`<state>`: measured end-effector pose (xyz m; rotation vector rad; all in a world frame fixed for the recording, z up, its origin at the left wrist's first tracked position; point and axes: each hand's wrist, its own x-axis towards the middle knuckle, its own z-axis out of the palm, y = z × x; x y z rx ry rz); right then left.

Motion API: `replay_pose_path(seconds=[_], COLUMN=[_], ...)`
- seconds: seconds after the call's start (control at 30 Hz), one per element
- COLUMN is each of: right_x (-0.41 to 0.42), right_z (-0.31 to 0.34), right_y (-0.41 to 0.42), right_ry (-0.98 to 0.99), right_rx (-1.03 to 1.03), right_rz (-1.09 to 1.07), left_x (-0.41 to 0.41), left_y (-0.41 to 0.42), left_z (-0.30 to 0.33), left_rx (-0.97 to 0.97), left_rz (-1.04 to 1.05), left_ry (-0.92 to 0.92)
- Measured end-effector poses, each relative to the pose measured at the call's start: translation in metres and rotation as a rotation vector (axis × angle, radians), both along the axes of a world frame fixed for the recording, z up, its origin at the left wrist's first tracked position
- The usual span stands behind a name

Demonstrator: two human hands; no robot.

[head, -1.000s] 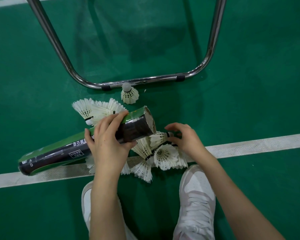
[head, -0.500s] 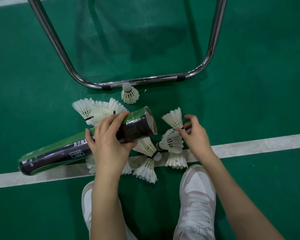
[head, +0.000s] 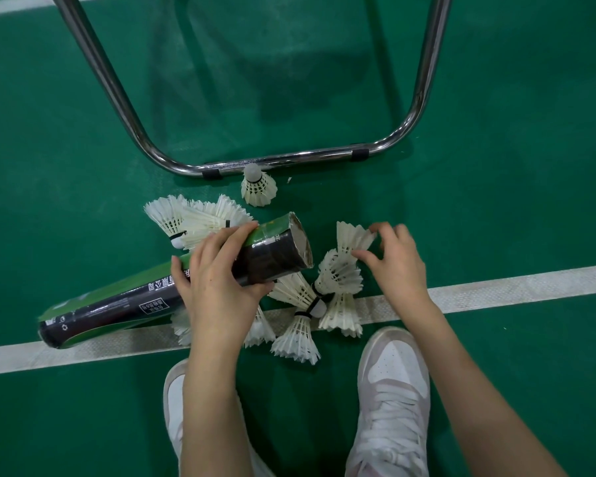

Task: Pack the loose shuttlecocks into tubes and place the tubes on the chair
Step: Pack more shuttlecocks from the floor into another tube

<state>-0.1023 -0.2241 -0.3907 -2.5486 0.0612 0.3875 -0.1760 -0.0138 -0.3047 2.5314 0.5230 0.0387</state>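
While the left hand [head: 217, 284] wraps around the tube [head: 172, 287], its long axis runs low-left to upper-right, open mouth aimed right toward the right hand [head: 393, 266]. That hand's fingertips seem to pinch a shuttlecock [head: 353, 237] by its feathers, cork apparently pointing down-left. More shuttlecocks [head: 300, 325] litter the floor [head: 513, 201] below the chair frame [head: 279, 160].

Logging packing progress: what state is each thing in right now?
tube: lying tilted, gripped, open end toward the pile
left hand: grips the tube
right hand: pinches a shuttlecock's feathers
pinched shuttlecock: loose, unpacked
lone shuttlecock: on floor by chair frame
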Motion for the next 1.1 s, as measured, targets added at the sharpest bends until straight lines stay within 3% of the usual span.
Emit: replay_pose_path(seconds=[0.13, 0.33, 0.57, 0.9, 1.1], right_x=[0.001, -0.003, -0.006, -0.019, -0.033], right_z=[0.004, 0.021, 0.032, 0.084, 0.095], right_y=[-0.005, 0.001, 0.001, 0.018, 0.042], right_ry=[-0.049, 0.119, -0.087, -0.109, -0.016], right_rx=[0.043, 0.255, 0.227, 0.65, 0.81], right_rz=[-0.001, -0.058, -0.127, -0.274, -0.132], left_x=[-0.001, -0.001, 0.0, 0.001, 0.004], left_y=[0.0, 0.0, -0.003, -0.01, -0.017], left_z=[0.0, -0.001, -0.001, -0.002, -0.002], left_rx=[0.005, 0.009, 0.01, 0.021, 0.03], left_rz=[-0.003, -0.003, -0.017, -0.038, -0.047], left_ry=[-0.001, 0.014, 0.024, 0.04, 0.024])
